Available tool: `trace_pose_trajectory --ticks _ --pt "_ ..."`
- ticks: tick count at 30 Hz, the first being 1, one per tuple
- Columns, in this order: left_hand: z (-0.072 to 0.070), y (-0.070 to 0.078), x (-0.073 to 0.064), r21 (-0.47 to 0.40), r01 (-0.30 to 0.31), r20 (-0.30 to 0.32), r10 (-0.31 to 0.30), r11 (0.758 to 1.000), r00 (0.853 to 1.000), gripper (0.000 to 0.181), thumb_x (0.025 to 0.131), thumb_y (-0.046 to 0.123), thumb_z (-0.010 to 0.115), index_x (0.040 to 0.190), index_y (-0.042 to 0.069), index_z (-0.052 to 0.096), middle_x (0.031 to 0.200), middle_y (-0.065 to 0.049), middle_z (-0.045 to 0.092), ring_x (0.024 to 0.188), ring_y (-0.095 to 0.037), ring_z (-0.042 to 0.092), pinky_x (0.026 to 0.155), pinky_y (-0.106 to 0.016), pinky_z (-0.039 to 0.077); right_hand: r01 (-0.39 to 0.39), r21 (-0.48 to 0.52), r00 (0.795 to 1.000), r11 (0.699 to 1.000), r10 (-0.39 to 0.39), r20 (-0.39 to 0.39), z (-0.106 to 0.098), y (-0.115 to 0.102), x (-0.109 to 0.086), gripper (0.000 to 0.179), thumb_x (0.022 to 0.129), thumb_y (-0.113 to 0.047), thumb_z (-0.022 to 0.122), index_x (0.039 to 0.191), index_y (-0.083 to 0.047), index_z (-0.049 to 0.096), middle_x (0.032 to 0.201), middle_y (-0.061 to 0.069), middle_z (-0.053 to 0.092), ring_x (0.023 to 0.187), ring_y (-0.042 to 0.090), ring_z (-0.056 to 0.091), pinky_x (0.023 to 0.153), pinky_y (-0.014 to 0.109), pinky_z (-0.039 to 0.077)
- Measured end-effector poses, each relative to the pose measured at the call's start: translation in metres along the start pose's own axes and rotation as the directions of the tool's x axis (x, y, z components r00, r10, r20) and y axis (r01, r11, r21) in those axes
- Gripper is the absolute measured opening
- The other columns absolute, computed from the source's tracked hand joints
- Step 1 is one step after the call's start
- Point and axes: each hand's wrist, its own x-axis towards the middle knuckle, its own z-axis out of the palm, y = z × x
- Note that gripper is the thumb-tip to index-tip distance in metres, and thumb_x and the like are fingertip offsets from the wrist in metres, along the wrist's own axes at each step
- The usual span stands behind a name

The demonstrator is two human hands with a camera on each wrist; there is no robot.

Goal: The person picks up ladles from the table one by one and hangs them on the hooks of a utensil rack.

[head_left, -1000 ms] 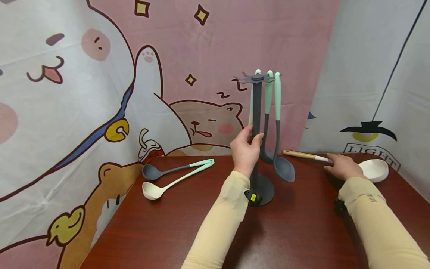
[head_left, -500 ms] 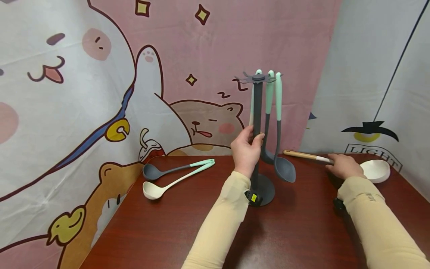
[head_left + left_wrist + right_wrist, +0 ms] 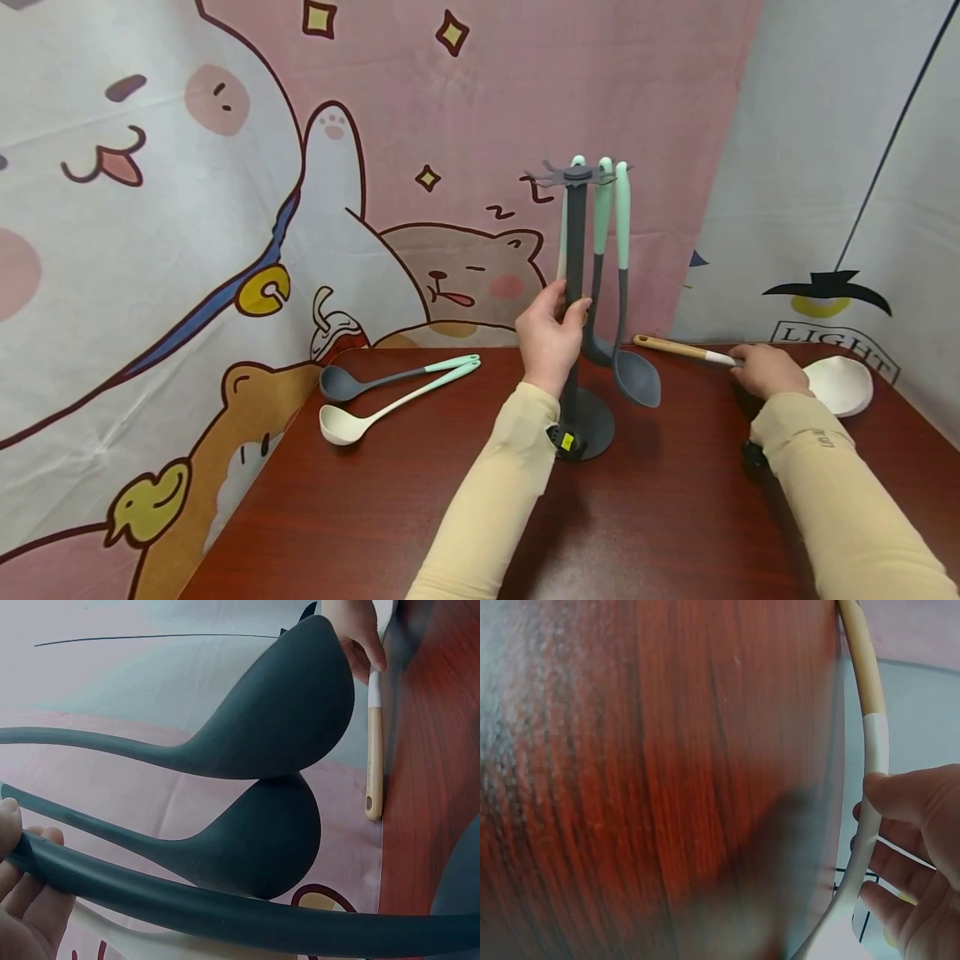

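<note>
My left hand (image 3: 551, 337) grips the dark grey pole (image 3: 573, 242) of an upright utensil stand, thumb on one side and fingers behind. From the stand's top rack (image 3: 576, 175) hang grey utensils with mint handles, among them a large spoon (image 3: 637, 379); in the left wrist view two grey bowls touch. A paler utensil (image 3: 172, 943) is partly hidden behind the pole. At the right, my right hand (image 3: 768, 372) pinches the white neck of a white ladle (image 3: 838, 386) with a wooden handle (image 3: 864, 664). The right wrist view shows thumb and fingers on either side of that neck.
On the left of the reddish-brown table (image 3: 420, 508) lie a grey ladle (image 3: 341, 383) and a cream ladle (image 3: 343, 425), their mint handle ends close together. The stand's round base (image 3: 596, 425) rests mid-table. A printed cloth (image 3: 637, 83) hangs behind the table.
The white ladle's bowl has turned over a little and faces more toward the head camera, with my right hand still on its neck. My left hand and the stand hold their place.
</note>
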Motion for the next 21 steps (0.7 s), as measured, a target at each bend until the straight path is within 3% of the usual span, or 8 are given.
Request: trace_pose_trajectory --ticks 11,16,21 --pt "-0.001 0.002 -0.001 0.003 -0.003 -0.001 0.003 1.0 1.0 0.02 0.09 0.01 0.073 0.11 0.007 0.071 0.091 -0.004 0.073 0.076 -0.004 0.069 0.07 -0.017 0.054 -0.033 0.014 0.999 0.999 0.033 -0.015 0.002 0.0 0.001 0.025 0.09 -0.005 0.06 0.113 0.005 0.065 0.103 0.031 0.062 0.086 0.04 0.058 0.061 0.05 0.047" --pt "-0.001 0.002 -0.002 0.016 -0.005 -0.004 0.005 1.0 1.0 0.02 0.09 0.011 0.074 0.11 0.007 0.071 0.091 -0.004 0.074 0.076 -0.003 0.069 0.07 -0.017 0.054 -0.003 0.002 1.0 1.0 0.003 -0.02 0.002 -0.002 -0.003 0.02 0.089 -0.004 0.061 0.107 0.002 0.067 0.096 0.026 0.064 0.081 0.036 0.058 0.06 0.049 0.047" --pt "-0.001 0.001 -0.001 0.016 -0.007 -0.005 0.007 1.0 1.0 0.021 0.091 0.01 0.073 0.111 0.006 0.071 0.092 -0.005 0.074 0.076 -0.004 0.069 0.07 -0.017 0.054 0.051 0.001 0.995 0.999 -0.051 -0.08 0.0 -0.006 -0.008 0.02 0.09 -0.003 0.06 0.108 0.002 0.067 0.099 0.027 0.064 0.083 0.037 0.06 0.062 0.052 0.049"
